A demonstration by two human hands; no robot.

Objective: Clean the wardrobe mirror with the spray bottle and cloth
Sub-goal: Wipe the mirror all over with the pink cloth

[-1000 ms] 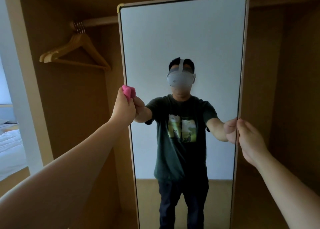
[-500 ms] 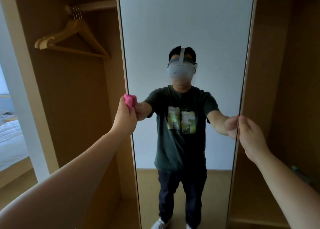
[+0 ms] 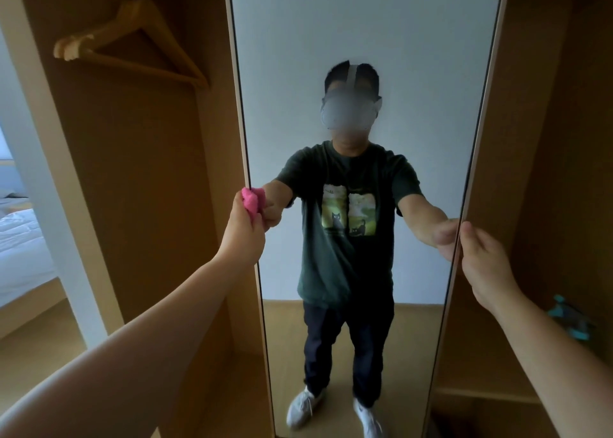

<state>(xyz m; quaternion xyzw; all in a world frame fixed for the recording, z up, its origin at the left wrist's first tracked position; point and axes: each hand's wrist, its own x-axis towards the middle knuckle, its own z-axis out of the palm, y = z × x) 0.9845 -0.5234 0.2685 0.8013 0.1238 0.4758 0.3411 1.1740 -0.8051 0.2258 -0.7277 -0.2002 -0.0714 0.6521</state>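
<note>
Inside an open wooden wardrobe, a tall wardrobe mirror (image 3: 365,23) stands on a hinged panel facing the camera, and both of the person's bare arms reach out to it. The left hand (image 3: 243,235) has its fingers curled round a bunched pink cloth (image 3: 250,200) and presses it against the glass at the mirror's left edge, about halfway up. The right hand (image 3: 484,258) grips the mirror's right edge, thumb on the front and fingers wrapped behind, apparently to steady the panel. The glass reflects the person standing with arms outstretched. Wooden hangers (image 3: 132,49) hang from a rail in the left compartment, and a bed (image 3: 20,238) shows beyond the wardrobe's left side. On a shelf at the right lies a teal object (image 3: 570,318), too blurred to identify; it may be the spray bottle, but that cannot be told. The step in hand looks like wiping, with the cloth working the left margin. The next move probably calls for firm, even pressure on the cloth as it travels along the glass, while the right hand braces the panel so it does not swing.
</note>
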